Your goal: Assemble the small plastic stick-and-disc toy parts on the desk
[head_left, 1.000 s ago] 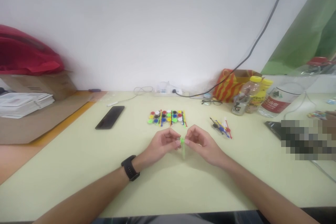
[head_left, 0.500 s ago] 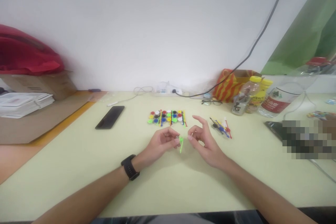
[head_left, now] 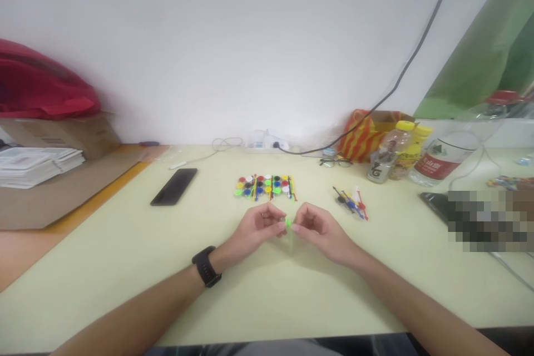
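Note:
My left hand [head_left: 259,229] pinches a small bright green arrow spinner [head_left: 288,223] between thumb and fingertips, above the table. A faint, blurred green strip hangs below its round middle. From the other side, my right hand [head_left: 319,228] closes thumb and forefinger at the edge of the same piece; the fingers partly hide the contact. Beyond both hands lie rows of similar round pieces and arrows [head_left: 267,186] in red, white, black, yellow, green and blue. Several loose arrow spinners [head_left: 351,204], black, blue, yellow, white and red, lie right of my right hand.
A black phone [head_left: 174,187] lies at the left, with cardboard [head_left: 62,189] and white stacked papers [head_left: 41,166] farther left. Bottles [head_left: 381,158], a striped bag [head_left: 354,136] and glasses [head_left: 336,162] stand or lie at the back right. A power strip [head_left: 267,142] sits by the wall.
My right hand has moved left to the green arrow spinner, its raised forefinger now curled in to a pinch. The green arrow below has blurred. My left hand stays nearly in place.

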A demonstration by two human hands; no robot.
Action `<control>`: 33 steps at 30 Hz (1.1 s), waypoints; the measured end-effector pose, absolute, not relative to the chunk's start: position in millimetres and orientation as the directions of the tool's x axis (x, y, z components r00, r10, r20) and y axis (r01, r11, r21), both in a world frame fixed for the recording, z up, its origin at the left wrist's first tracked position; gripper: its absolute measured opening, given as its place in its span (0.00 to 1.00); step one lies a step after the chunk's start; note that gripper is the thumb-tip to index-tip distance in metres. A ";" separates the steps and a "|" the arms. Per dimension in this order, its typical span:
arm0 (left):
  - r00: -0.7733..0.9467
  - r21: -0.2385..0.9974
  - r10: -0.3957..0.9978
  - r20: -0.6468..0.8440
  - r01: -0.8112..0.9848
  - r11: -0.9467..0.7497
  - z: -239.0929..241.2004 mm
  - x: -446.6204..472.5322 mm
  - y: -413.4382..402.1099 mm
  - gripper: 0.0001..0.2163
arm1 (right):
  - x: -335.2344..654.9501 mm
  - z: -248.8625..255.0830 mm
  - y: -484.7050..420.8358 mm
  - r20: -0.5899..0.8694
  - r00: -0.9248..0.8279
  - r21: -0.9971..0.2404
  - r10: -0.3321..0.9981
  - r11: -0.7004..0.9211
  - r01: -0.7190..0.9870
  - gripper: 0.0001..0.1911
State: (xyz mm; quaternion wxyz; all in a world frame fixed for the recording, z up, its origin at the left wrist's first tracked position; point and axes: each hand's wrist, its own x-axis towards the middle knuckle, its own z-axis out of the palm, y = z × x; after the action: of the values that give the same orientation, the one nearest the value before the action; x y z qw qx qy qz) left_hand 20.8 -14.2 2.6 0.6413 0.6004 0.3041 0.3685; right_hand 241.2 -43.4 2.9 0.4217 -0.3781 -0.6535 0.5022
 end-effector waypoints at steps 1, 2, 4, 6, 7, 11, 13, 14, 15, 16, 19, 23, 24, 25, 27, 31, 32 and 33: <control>0.549 0.995 0.835 0.048 -0.103 0.011 3.2 20.9 -14.6 0.15 | 239.9 2.7 -43.8 0.175 -0.368 -0.976 0.913 0.210 0.058 0.19; 0.552 0.995 0.833 0.043 -0.099 0.014 3.6 20.9 -14.9 0.15 | 238.9 2.5 -44.1 0.178 -0.376 -0.976 0.909 0.212 0.050 0.18; 0.549 0.995 0.835 0.039 -0.094 0.016 4.0 20.9 -15.3 0.15 | 238.0 2.0 -44.3 0.183 -0.387 -0.974 0.904 0.219 0.052 0.17; 0.546 0.996 0.837 0.036 -0.093 0.018 3.8 20.8 -15.3 0.15 | 238.4 1.7 -44.7 0.193 -0.391 -0.969 0.900 0.236 0.066 0.16; 0.547 0.995 0.836 0.035 -0.094 0.019 3.6 20.8 -15.1 0.15 | 238.9 1.6 -45.2 0.205 -0.385 -0.965 0.900 0.252 0.075 0.15; 0.542 0.994 0.839 0.041 -0.104 0.019 2.1 20.4 -13.9 0.15 | 240.8 1.3 -49.7 0.305 -0.305 -0.923 0.902 0.359 0.137 0.11; 0.531 0.994 0.846 0.049 -0.107 0.010 1.3 20.0 -13.3 0.15 | 241.0 0.7 -52.3 0.367 -0.277 -0.893 0.888 0.420 0.162 0.15; 0.528 0.994 0.848 0.052 -0.108 0.006 0.9 19.7 -13.0 0.15 | 241.1 0.2 -53.3 0.387 -0.276 -0.881 0.880 0.441 0.171 0.18; 0.527 0.994 0.848 0.056 -0.110 0.003 0.6 19.5 -12.8 0.15 | 241.2 -0.2 -54.0 0.397 -0.278 -0.874 0.875 0.453 0.177 0.22; 0.529 0.994 0.847 0.057 -0.110 0.002 0.4 19.3 -12.7 0.14 | 241.6 -0.6 -54.2 0.397 -0.275 -0.872 0.876 0.454 0.185 0.25; 0.529 0.993 0.847 0.058 -0.116 0.004 -0.2 19.0 -12.8 0.14 | 244.1 -0.6 -52.3 0.327 -0.303 -0.882 0.895 0.404 0.242 0.16; 0.527 0.992 0.848 0.049 -0.121 0.018 0.3 20.0 -13.7 0.14 | 246.5 2.2 -47.2 0.121 -0.480 -0.928 0.869 0.270 0.256 0.35; 0.528 0.992 0.848 0.050 -0.121 0.017 0.7 20.4 -13.9 0.15 | 246.2 3.0 -46.3 0.115 -0.490 -0.936 0.864 0.259 0.237 0.36; 0.529 0.992 0.847 0.054 -0.122 0.013 1.2 20.7 -14.1 0.15 | 245.6 3.8 -45.6 0.131 -0.474 -0.941 0.871 0.259 0.216 0.35; 0.528 0.993 0.847 0.059 -0.117 0.004 2.4 21.0 -14.4 0.14 | 244.1 5.1 -45.2 0.166 -0.422 -0.947 0.891 0.263 0.183 0.31; 0.544 0.995 0.837 0.051 -0.098 0.004 4.3 20.9 -15.5 0.15 | 240.8 6.7 -47.0 0.171 -0.380 -0.963 0.909 0.236 0.130 0.20; 0.553 0.996 0.832 0.049 -0.093 0.003 4.7 20.9 -15.9 0.14 | 239.9 6.8 -47.6 0.169 -0.391 -0.966 0.905 0.232 0.118 0.19; 0.562 0.996 0.826 0.048 -0.087 0.002 4.9 20.9 -16.2 0.14 | 239.1 6.7 -48.0 0.165 -0.403 -0.968 0.900 0.225 0.108 0.19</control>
State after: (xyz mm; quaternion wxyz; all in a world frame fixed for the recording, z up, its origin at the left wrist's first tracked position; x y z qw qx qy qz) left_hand 20.9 -16.2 4.9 0.6397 0.6096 0.3029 0.3570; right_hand 239.1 -48.0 6.7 0.3983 -0.3740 -0.6738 0.4975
